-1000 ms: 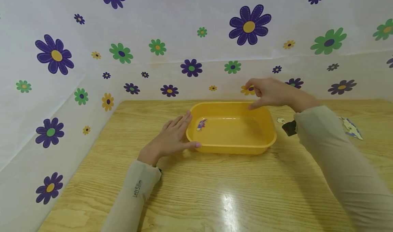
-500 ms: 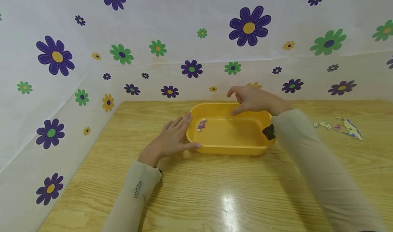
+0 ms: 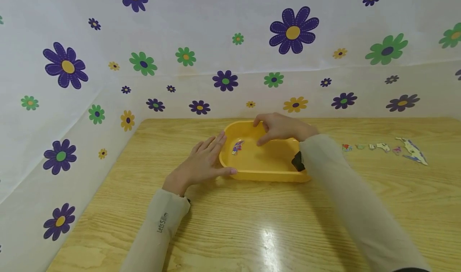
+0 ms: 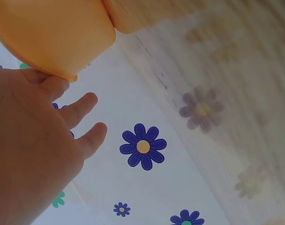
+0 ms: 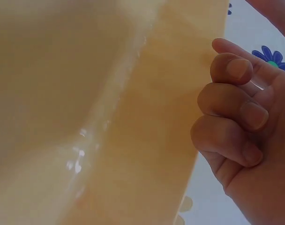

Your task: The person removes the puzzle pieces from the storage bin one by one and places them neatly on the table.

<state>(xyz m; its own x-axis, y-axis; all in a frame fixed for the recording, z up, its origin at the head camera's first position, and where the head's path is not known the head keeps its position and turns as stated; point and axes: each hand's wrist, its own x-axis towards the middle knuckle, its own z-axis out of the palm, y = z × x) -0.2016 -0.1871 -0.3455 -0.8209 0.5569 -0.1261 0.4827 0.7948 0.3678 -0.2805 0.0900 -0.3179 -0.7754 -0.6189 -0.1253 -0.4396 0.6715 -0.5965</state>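
Observation:
A yellow plastic tub (image 3: pixel 266 176) stands on the wooden table. Inside, toward its left end, lies a small flat piece with a purple, red and white pattern (image 3: pixel 237 147). My left hand (image 3: pixel 198 164) rests at the tub's left end, its fingers along the rim and its thumb at the front edge; the left wrist view shows the fingers spread apart. Over the tub's far side hangs my right hand (image 3: pixel 279 128), thumb and index finger apart with nothing between them. Its other fingers (image 5: pixel 227 105) are curled toward the palm in the right wrist view.
Right of the tub, several small flat pieces lie in a row, among them a white one (image 3: pixel 382 147) and a pink one (image 3: pixel 397 150). A larger white and blue piece (image 3: pixel 413 151) ends the row. A white flowered sheet (image 3: pixel 216 32) hangs behind the table (image 3: pixel 223 224).
My right hand has moved left and lower over the tub, bringing more of the row of pieces into view. The left hand and the tub stay in place.

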